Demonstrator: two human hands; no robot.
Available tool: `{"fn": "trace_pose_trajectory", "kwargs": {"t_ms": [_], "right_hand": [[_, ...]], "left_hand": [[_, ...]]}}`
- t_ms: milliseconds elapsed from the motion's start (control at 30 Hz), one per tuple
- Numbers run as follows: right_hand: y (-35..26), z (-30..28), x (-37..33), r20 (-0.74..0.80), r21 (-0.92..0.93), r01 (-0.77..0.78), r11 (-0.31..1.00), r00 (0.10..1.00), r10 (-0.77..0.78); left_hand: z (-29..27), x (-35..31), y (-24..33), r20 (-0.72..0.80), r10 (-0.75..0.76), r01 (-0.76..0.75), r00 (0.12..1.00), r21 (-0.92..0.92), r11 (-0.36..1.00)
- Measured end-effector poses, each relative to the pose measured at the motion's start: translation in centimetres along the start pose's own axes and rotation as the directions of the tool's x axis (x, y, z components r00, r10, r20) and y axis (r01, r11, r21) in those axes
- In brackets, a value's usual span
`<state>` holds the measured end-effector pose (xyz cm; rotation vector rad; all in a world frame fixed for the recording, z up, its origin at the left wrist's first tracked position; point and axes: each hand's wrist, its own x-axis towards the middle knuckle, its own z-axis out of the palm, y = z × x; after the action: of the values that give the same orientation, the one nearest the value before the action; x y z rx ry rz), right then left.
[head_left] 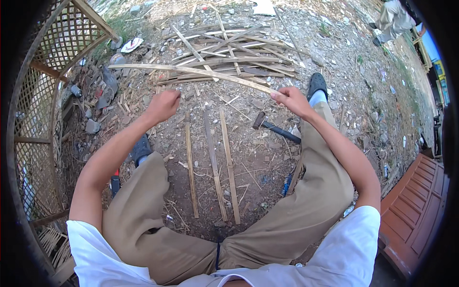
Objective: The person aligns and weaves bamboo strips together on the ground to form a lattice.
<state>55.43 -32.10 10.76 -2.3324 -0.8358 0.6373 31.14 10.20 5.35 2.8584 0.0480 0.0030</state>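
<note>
A long thin wooden strip (191,71) is pinched at its right end by my right hand (292,101); its other end reaches far to the left, across the near side of a pile of strips. My left hand (165,105) is closed below that strip and apart from it; whatever its fingers may hold is hidden. On the dirt between my legs, three wooden strips (190,167) lie roughly side by side, pointing away from me. A hammer (281,131) with a dark handle rests on the ground by my right leg, its head toward the middle.
A loose pile of wooden strips (234,60) lies ahead on stony ground. Lattice panels (38,100) stand at the left. A reddish-brown panelled wooden door (416,205) is at the right. Another person (393,21) is at the far right. Something red and black (115,183) lies beside my left leg.
</note>
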Motion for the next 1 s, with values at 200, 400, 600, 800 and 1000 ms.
{"fn": "trace_pose_trajectory", "kwargs": {"t_ms": [200,400,600,800,1000], "right_hand": [[0.6,1.0,0.9,0.000,-0.171,0.003,0.985,1.000,-0.003],[0.3,0.7,0.2,0.102,-0.248,0.024,0.969,0.995,0.001],[0.3,1.0,0.4,0.187,-0.188,0.107,0.976,0.980,-0.071],[1.4,0.3,0.3,0.257,-0.078,0.078,0.994,0.965,-0.055],[0.2,0.2,0.4,0.241,-0.299,0.325,0.897,0.935,-0.259]], "left_hand": [[-3.3,-5.5,5.4,-0.053,0.249,-0.246,0.967,0.057,0.968],[-4.3,-3.5,6.7,-0.269,0.398,-0.342,0.877,0.233,0.910],[-4.0,-3.6,2.8,0.071,0.142,-0.134,0.987,-0.111,0.985],[-2.5,-3.9,3.1,-0.052,0.136,-0.146,0.989,-0.307,0.940],[-2.8,-4.1,3.8,-0.171,0.109,-0.146,0.979,-0.224,0.964]]}}
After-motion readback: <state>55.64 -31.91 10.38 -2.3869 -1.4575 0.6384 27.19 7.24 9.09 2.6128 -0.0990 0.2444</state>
